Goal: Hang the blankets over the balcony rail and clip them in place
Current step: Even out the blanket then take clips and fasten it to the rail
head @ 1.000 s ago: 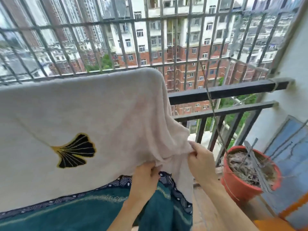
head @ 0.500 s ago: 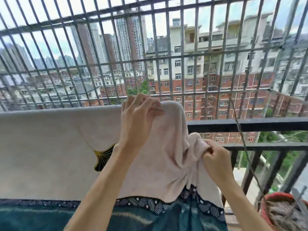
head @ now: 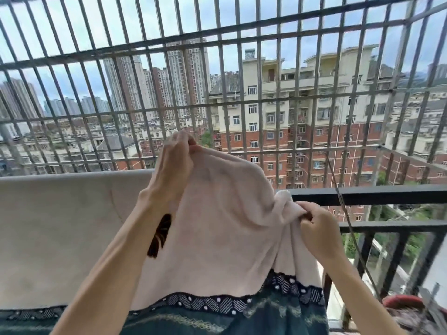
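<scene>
Both hands now have hold of the blanket (head: 229,226), and both have come up. A second ago they were bunched together low on its hanging end, down near the dark green border. Since then my left hand (head: 173,165) has climbed to the top fold and pinches it between thumb and curled fingers, lifting that fold clear above the rail (head: 387,195). My right hand (head: 316,228) has risen too. Its fingers are curled tight round a gathered bit of the side edge, lower than my left grip and to its right, about level with the rail.

Between the two grips the cloth hangs in a loose hump. Left of my left grip, the blanket is draped flat over the rail as it was before. The leaf print (head: 158,238) peeks out just past my left forearm.

I reckon this means the near end is being re-laid: lifted so it can be spread rightward along the bare rail beyond my right grip. It isn't settled yet, and I see no clips anywhere, so clipping is yet to come.

Beyond my grips stands the window grille (head: 260,117). A red pot (head: 404,304) sits low, below and right of my right grip.
</scene>
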Available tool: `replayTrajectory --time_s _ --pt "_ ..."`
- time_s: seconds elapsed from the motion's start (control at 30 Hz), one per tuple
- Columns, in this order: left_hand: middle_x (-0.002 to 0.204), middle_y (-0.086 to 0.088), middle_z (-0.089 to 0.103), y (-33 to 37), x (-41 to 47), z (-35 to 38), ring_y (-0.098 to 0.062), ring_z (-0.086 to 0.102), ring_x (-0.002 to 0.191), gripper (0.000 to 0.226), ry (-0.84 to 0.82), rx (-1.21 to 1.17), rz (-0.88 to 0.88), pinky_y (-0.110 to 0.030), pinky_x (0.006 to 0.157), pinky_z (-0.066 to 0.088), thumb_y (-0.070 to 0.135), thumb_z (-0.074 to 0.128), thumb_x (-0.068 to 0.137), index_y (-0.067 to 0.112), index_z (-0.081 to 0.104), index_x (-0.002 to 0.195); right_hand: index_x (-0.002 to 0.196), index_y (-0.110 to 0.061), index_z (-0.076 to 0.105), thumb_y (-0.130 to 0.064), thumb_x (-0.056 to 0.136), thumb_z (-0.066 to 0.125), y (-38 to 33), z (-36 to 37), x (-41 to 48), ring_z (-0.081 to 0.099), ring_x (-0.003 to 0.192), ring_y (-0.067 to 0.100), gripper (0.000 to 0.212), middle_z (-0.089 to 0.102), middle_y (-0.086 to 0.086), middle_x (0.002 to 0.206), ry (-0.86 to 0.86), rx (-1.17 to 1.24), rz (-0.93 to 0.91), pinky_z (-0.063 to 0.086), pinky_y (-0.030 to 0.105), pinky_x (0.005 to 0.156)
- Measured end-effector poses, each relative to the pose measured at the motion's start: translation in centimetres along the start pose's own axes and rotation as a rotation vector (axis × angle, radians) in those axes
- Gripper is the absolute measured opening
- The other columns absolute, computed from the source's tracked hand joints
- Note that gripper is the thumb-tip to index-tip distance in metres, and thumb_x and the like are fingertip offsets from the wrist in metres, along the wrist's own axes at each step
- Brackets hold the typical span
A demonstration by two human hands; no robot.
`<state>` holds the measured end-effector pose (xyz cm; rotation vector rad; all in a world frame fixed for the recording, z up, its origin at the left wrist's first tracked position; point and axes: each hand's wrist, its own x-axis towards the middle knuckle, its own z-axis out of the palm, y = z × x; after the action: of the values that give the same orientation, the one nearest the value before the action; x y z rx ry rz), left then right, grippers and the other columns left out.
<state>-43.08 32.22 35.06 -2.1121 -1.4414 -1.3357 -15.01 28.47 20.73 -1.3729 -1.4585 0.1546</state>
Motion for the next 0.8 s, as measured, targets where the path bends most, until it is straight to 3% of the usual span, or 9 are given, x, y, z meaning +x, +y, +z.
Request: replayTrajectory --time_s 0.07,0.17,0.27,0.4,0.47,0.53,0.6,0.7,0.8 --pt "0.101 -0.016 0.059 -2.9 0.5 -2.0 -0.02 0.054 0.092 0.02 0.103 0.022 -0.125 -0.027 0.082 0.045 -0.006 0.04 0.096 0.003 0.056 0.106 0.099 -0.015 0.073 0.008 0.083 0.054 -0.8 -0.5 0.8 0.062 0.072 0.008 0.034 0.068 -0.009 0.079 0.05 0.026 -0.026 0.043 0.011 0.06" --pt "0.105 -0.028 0.06 -8.0 0.3 -5.1 -0.033 0.055 0.095 0.017 0.253 0.119 -0.272 -0.031 0.08 0.039 -0.003 0.044 0.096 -0.006 0.057 0.107 0.094 -0.015 0.074 -0.004 0.09 0.06 -3.0 -0.5 1.9 0.054 0.058 0.001 0.018 0.064 -0.012 0.072 0.114 0.053 -0.119 0.038 0.01 0.05" --pt "0.103 -0.025 0.065 -11.0 -0.6 -6.0 -0.038 0.06 0.098 0.018 0.187 0.163 -0.358 -0.039 0.081 0.043 0.012 0.054 0.096 -0.002 0.063 0.102 0.076 -0.015 0.068 -0.017 0.092 0.061 -4.9 1.1 2.6 0.048 0.05 0.008 0.017 0.061 -0.006 0.062 0.033 0.074 -0.184 0.036 0.02 0.047" --pt "0.107 -0.014 0.071 -11.2 -2.6 -5.3 -0.029 0.064 0.098 0.025 0.081 0.079 -0.3 -0.034 0.082 0.043 0.019 0.046 0.101 0.005 0.067 0.106 0.068 -0.008 0.061 -0.025 0.095 0.058 -4.1 2.4 1.8 0.037 0.041 0.01 0.032 0.054 0.002 0.052 -0.064 0.166 -0.118 0.029 0.019 0.041" --pt "0.108 -0.01 0.071 -10.9 -3.2 -5.6 -0.025 0.063 0.098 0.023 0.074 0.084 -0.257 -0.031 0.083 0.043 0.016 0.047 0.101 0.008 0.067 0.107 0.076 -0.013 0.066 -0.029 0.094 0.06 -3.8 1.9 1.6 0.044 0.045 0.011 0.025 0.061 0.0 0.06 -0.076 0.184 -0.108 0.034 0.019 0.044" --pt "0.105 -0.008 0.072 -11.1 -3.4 -6.2 -0.02 0.062 0.094 0.018 0.052 0.066 -0.239 -0.029 0.083 0.045 0.017 0.052 0.098 0.015 0.069 0.105 0.096 -0.022 0.069 -0.032 0.091 0.063 -4.1 1.3 1.7 0.054 0.055 0.003 0.013 0.068 -0.009 0.078 -0.094 0.208 -0.1 0.041 0.013 0.05" --pt "0.094 -0.004 0.071 -11.8 -3.5 -7.0 -0.017 0.062 0.087 0.011 0.016 0.014 -0.262 -0.024 0.078 0.047 0.023 0.06 0.095 0.028 0.069 0.094 0.109 -0.024 0.067 -0.033 0.09 0.065 -4.7 0.8 1.8 0.056 0.06 -0.001 0.021 0.067 -0.014 0.093 -0.098 0.246 -0.091 0.044 0.011 0.054" --pt "0.083 0.01 0.066 -12.3 -3.4 -8.2 -0.001 0.063 0.076 0.023 -0.075 -0.075 -0.28 -0.012 0.072 0.048 0.018 0.066 0.091 0.037 0.065 0.079 0.115 -0.02 0.066 -0.031 0.09 0.065 -5.8 0.2 2.1 0.059 0.068 -0.001 0.027 0.067 -0.012 0.101 -0.051 0.26 -0.12 0.048 0.01 0.061" --pt "0.086 0.001 0.068 -12.5 -3.0 -8.8 0.006 0.059 0.075 0.025 -0.161 -0.099 -0.269 -0.001 0.071 0.046 0.006 0.064 0.091 0.03 0.065 0.085 0.114 -0.018 0.066 -0.031 0.092 0.063 -7.8 -0.1 2.5 0.06 0.077 -0.001 0.026 0.066 -0.008 0.106 0.015 0.207 -0.196 0.05 0.011 0.07"
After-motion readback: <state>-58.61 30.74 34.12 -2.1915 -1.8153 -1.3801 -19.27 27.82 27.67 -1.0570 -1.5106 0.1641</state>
